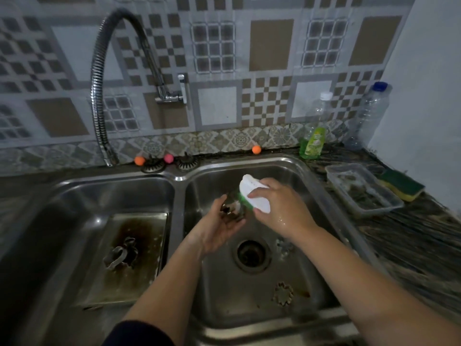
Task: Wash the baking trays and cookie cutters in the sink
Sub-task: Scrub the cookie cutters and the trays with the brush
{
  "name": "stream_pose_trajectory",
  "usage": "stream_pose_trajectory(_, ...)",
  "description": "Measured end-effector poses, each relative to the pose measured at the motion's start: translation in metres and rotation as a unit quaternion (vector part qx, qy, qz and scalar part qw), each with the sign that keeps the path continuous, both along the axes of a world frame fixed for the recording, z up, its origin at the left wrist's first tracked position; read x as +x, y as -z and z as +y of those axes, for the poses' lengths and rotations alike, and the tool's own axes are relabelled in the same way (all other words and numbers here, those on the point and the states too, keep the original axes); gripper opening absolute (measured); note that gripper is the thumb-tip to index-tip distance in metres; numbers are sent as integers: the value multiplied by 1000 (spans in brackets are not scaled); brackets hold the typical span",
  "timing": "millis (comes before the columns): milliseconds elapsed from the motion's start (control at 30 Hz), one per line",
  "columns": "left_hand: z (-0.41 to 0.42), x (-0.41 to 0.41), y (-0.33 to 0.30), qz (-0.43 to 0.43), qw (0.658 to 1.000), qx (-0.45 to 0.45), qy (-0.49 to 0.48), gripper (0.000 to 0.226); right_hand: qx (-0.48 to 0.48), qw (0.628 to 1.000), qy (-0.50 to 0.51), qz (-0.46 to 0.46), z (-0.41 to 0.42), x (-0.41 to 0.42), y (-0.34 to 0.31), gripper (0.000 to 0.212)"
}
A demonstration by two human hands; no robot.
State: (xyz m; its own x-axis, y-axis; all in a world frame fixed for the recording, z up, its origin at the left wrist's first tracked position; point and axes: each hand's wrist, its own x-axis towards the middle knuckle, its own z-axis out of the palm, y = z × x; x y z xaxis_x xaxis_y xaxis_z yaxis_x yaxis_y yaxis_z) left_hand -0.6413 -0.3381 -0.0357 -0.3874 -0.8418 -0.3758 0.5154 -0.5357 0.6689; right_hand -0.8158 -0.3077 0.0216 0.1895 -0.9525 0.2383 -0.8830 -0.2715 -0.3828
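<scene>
Nearest, a flower-shaped cutter (283,293) lies on the floor of the right basin (311,176), and another small cutter (284,246) lies beside the drain (251,252), probably waiting for their turn. Above the drain, the left hand (219,228) cups a metal cookie cutter (232,208) in curled fingers, palm up, so it stays steady. The right hand (282,208) grips a white brush (254,196) with fingers wrapped over it, the green bristles pressed on the cutter. In the left basin lies a dirty baking tray (139,270) carrying one more cutter (122,253). Further back stands the soap bottle (313,143).
</scene>
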Motion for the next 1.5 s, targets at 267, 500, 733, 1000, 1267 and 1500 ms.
stream_pose_trajectory(267, 5, 7, -12, -78, 997, 11, 12, 46, -23, 999, 24, -16, 7, 13, -5, 32)
stream_pose_trajectory(500, 4, 3, -7, -459, 843, -273, -63, 57, 4, 999, 15, -31, 8, 12, -12, 33)
stream_pose_trajectory(733, 2, 1, -14, -509, 750, -409, -106, 62, 10, 1000, -7, 19, 11, 7, -14, 35)
stream_pose_trajectory(1000, -5, 5, -19, -545, 673, -484, -124, 63, -16, 999, -23, 24, 16, 7, -14, 36)
stream_pose_trajectory(1267, -6, 10, -21, -595, 652, -463, -78, 90, 9, 994, -52, -93, 15, 4, -17, 33)
stream_pose_trajectory(1500, -12, 24, -19, -604, 688, -397, -64, 106, 33, 984, -83, -151, 8, 12, -26, 31)
